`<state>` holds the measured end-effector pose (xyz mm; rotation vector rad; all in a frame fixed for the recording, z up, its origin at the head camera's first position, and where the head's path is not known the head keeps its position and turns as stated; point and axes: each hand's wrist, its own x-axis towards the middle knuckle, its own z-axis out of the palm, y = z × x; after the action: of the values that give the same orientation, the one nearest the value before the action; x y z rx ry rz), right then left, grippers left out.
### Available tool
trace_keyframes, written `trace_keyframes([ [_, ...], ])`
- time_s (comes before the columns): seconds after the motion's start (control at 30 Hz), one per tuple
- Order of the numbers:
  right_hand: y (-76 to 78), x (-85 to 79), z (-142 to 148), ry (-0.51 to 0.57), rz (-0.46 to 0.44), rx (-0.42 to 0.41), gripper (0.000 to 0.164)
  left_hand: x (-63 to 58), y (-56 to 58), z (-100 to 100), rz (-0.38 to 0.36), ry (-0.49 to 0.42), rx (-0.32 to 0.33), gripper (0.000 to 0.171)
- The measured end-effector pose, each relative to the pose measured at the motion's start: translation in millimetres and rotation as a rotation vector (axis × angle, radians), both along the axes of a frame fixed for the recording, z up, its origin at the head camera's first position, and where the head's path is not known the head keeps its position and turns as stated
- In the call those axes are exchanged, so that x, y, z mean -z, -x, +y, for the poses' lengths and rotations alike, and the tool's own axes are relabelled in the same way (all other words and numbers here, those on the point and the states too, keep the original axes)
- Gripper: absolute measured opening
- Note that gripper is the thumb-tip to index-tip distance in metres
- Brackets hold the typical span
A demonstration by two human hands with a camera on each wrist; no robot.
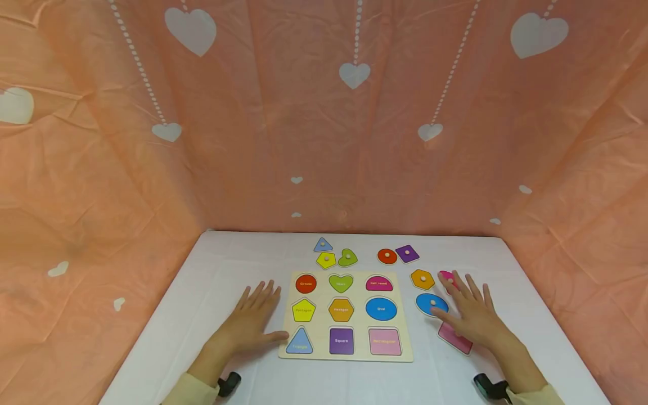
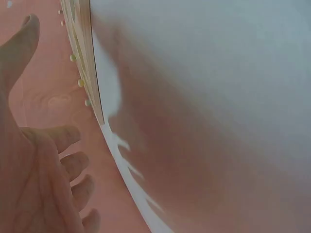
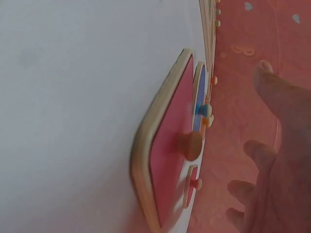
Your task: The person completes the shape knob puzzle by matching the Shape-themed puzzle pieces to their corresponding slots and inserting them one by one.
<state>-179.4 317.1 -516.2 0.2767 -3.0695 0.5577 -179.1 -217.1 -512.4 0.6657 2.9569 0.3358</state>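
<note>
A wooden shape puzzle board lies flat, its printed, labelled shapes showing. To its left my left hand hovers with fingers spread, thumb tip over the board's edge in the head view; its palm shows bare. My right hand is spread over the knobbed pieces on the right, holding nothing. Below its palm sits the pink rectangle piece, and its thumb overlaps the blue oval piece. Fingers partly hide the magenta piece. An orange hexagon piece lies just left of that.
Behind the board lie a blue triangle piece, a yellow pentagon piece, a green heart piece, a red circle piece and a purple square piece. A pink heart-patterned curtain encloses the white table.
</note>
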Motion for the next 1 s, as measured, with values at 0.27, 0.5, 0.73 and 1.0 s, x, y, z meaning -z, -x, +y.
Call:
trace_keyframes([
  [0.27,8.4,-4.4,-12,0.001,0.019,-0.029,0.091,1.4,-1.7,8,-0.026,0.007,0.012,0.113],
  [0.5,20.8,-8.3,-21,-0.023,0.037,-0.047,0.091,0.7,-5.2,14,-0.036,0.032,0.003,0.114],
  [0.73,29.8,-8.0,-26,-0.016,0.038,-0.067,0.091,-1.5,-8.0,19,-0.071,0.031,0.004,0.117],
  [1.0,43.5,-7.5,-36,-0.023,0.033,-0.106,0.092,-0.3,-12.7,24,-0.095,0.009,0.014,0.123],
])
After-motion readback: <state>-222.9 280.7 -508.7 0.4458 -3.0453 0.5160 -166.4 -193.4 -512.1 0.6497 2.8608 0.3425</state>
